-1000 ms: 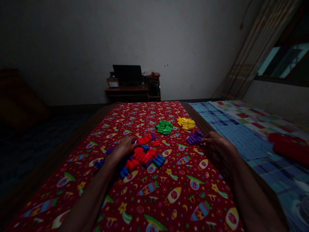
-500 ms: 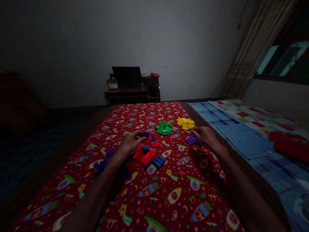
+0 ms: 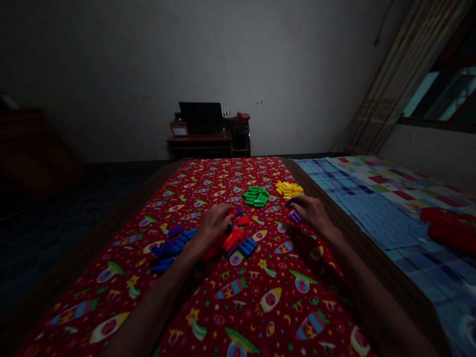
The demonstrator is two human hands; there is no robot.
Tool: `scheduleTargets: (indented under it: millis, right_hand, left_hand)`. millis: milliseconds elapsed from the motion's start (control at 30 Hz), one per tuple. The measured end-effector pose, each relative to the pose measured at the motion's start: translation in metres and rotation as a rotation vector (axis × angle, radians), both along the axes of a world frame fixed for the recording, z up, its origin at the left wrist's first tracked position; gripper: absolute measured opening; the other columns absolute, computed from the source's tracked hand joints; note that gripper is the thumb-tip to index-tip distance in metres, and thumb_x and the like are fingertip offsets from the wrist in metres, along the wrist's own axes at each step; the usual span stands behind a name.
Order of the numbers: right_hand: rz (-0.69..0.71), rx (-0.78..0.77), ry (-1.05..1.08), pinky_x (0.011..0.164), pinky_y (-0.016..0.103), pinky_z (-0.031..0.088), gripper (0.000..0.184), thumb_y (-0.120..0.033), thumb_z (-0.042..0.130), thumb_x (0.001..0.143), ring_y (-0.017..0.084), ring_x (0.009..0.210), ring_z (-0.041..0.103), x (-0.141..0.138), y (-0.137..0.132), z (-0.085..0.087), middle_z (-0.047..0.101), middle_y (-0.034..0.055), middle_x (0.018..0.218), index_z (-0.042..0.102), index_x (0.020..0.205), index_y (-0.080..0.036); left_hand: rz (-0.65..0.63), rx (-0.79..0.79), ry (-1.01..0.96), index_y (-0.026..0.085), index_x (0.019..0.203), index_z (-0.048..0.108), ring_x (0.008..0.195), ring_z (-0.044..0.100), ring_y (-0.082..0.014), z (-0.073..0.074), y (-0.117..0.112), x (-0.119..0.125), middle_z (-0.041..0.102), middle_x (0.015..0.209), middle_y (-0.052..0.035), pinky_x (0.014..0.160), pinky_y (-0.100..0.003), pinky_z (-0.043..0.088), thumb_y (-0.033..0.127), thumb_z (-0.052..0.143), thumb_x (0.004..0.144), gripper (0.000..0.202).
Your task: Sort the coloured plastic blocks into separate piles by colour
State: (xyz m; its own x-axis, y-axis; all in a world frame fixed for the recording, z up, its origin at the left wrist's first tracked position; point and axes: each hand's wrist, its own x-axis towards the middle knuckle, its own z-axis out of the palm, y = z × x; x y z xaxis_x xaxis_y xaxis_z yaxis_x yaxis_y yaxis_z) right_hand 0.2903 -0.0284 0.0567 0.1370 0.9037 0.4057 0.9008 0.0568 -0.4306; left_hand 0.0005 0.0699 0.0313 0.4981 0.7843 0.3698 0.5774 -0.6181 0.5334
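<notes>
My left hand reaches over a mixed heap, its fingers curled down beside a red tube-shaped piece and a purple piece. What its fingertips hold, if anything, is hidden. Under and around it lie red pieces, several blue pieces and a few more purple ones. On the right, my right hand pinches a purple tube-shaped piece just above a small purple group, which it partly covers.
Beyond the hands lie a green pile and a yellow pile of similar pieces. A red patterned cloth covers the surface. Bedding with a red bag is at the right; a desk with a monitor stands by the wall.
The purple piece at my left fingertips no longer shows there, and that hand sits a little lower over the heap. A purple piece now shows at my right fingertips. The view has shifted slightly.
</notes>
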Motion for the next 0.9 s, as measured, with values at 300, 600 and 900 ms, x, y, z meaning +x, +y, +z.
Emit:
scheduleTargets:
  millis: [300,600,900]
  right_hand:
    - [-0.427,-0.309,-0.245,0.081,0.031,0.045,0.036,-0.035,0.047,0.094,0.027,0.105,0.064,0.035,-0.004,-0.011,0.070,0.0179,0.109,0.070,0.110,-0.011]
    - [-0.509,-0.340,-0.269,0.070,0.029,0.044,0.041,-0.040,0.041,0.095,0.025,0.093,0.067,0.039,-0.007,-0.005,0.072,0.0178,0.097,0.072,0.094,-0.013]
    - [-0.051,-0.047,0.040,0.068,0.026,0.047,0.031,-0.031,0.048,0.091,0.019,0.077,0.067,0.012,-0.004,0.011,0.075,0.0089,0.088,0.074,0.096,-0.016]
  left_hand:
    - [-0.034,0.080,0.119,0.019,0.095,0.071,0.098,0.065,-0.0233,-0.014,0.019,-0.015,0.071,0.103,-0.0088,0.090,-0.036,0.050,0.028,0.052,0.084,0.023]
    - [-0.132,0.057,0.283,0.018,0.096,0.069,0.105,0.062,-0.0233,-0.027,0.045,0.031,0.070,0.104,-0.0093,0.094,-0.036,0.048,0.012,0.056,0.076,0.024]
    - [-0.123,-0.133,-0.110,0.021,0.118,0.060,0.104,0.064,-0.0251,-0.008,0.022,0.037,0.069,0.111,-0.0078,0.090,-0.039,0.051,0.035,0.064,0.076,0.044]
